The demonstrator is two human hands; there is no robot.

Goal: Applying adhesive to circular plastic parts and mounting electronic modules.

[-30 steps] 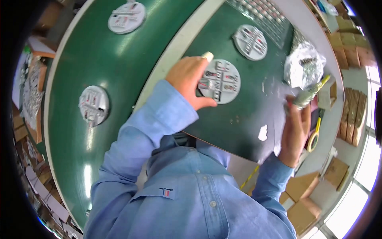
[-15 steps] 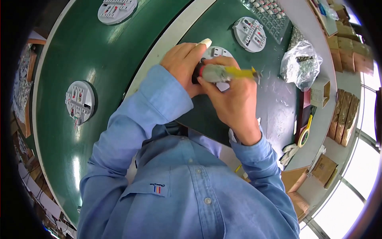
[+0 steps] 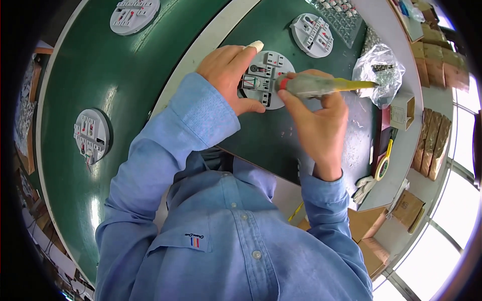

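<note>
On the dark work table in front of me lies a round grey plastic base (image 3: 271,94) with slots, small red parts and a white block with wires. My left hand (image 3: 224,75) grips its left edge, thumb at the near side, with a white cover on one fingertip. My right hand (image 3: 320,113) is wrapped around an electric screwdriver (image 3: 311,86) with a translucent grey body, a red ring and a yellow tail end. The tool tilts over the right part of the base. Its bit is hidden, so I cannot tell whether it touches.
Another round base (image 3: 312,36) lies beyond, near a clear tray (image 3: 346,27) of small parts. A plastic bag of parts (image 3: 379,75), a small carton (image 3: 403,111), a yellow-rimmed magnifier (image 3: 383,163) and a glove (image 3: 364,189) lie right. Two similar bases sit on the green belt (image 3: 65,200).
The screwdriver and my right hand have moved right across the base, uncovering its middle. My left thumb has come away from the tool. The bases on the green belt appear shifted slightly left.
</note>
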